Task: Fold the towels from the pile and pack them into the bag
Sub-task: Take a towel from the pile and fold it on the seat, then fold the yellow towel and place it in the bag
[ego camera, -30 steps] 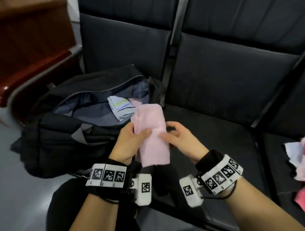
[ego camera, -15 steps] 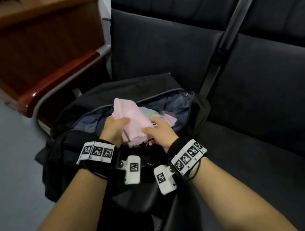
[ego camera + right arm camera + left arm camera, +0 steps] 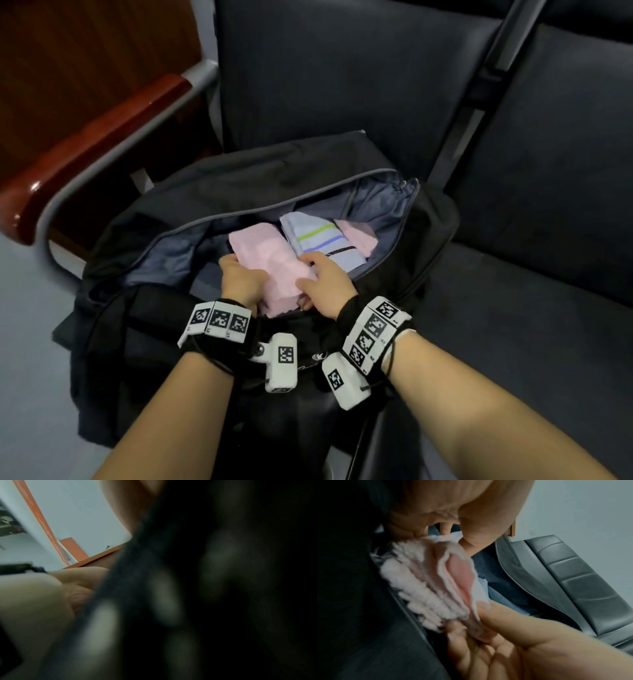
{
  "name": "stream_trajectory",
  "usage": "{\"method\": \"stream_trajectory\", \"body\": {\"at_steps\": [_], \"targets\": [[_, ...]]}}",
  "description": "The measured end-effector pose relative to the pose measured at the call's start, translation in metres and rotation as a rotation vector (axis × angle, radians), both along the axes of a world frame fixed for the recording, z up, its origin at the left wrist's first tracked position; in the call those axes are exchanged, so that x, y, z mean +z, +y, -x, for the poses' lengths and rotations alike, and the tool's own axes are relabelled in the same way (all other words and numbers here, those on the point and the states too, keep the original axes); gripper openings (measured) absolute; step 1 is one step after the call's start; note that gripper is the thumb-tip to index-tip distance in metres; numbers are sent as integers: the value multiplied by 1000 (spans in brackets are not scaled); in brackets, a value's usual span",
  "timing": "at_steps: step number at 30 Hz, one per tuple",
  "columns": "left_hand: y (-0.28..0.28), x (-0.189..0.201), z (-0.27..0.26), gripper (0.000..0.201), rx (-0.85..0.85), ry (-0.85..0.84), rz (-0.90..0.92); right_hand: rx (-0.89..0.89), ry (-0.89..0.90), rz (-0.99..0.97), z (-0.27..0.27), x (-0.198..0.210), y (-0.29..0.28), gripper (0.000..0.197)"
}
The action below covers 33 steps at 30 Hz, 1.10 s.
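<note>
A black duffel bag (image 3: 191, 205) lies open on a dark seat. In it sit a folded striped towel (image 3: 322, 240) and a pink towel (image 3: 359, 236) behind it. A folded pink towel (image 3: 267, 260) lies in the bag's mouth, left of the striped one, held by both hands. My left hand (image 3: 239, 279) grips its near left side; the left wrist view shows the thumb (image 3: 498, 615) on top and the fingers under the stacked layers (image 3: 426, 588). My right hand (image 3: 323, 281) holds its right edge, fingers curled over it. The right wrist view is mostly dark, blurred bag fabric (image 3: 205, 588).
A red-brown wooden armrest (image 3: 85, 144) on a grey metal frame stands left of the bag. Dark padded seats (image 3: 513, 308) and backrests stretch to the right and behind. Grey floor (image 3: 27, 359) shows at the left.
Both hands have carried the folded pink towel from over the seat leftwards and down into the bag's mouth, beside the striped towel. The view has swung left with them.
</note>
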<state>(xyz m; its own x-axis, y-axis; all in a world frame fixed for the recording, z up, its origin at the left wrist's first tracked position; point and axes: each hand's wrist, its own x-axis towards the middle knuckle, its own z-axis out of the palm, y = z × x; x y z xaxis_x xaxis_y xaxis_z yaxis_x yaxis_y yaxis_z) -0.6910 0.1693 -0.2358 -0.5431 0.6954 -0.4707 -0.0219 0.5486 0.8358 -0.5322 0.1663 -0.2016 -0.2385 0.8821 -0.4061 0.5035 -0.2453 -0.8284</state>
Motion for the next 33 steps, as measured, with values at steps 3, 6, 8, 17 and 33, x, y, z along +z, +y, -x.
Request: {"method": "stream_trajectory", "body": {"at_steps": [3,6,8,17,33], "targets": [[4,3,-2,49,-13,35,-95,17,-22,-5,-4,3,-3,44],[6,12,-3,48,-155,50,-62,125,-129,-22,-9,12,-12,51],[0,23,-7,55,-205,28,-35,156,-182,-81,-16,23,-21,52],[-53,108,-86,31,-356,356,-334,-233,93,-407,-130,90,-93,23],[-182,135,-547,22,-1116,262,-490,-790,-315,-475,-569,94,-303,28]]}}
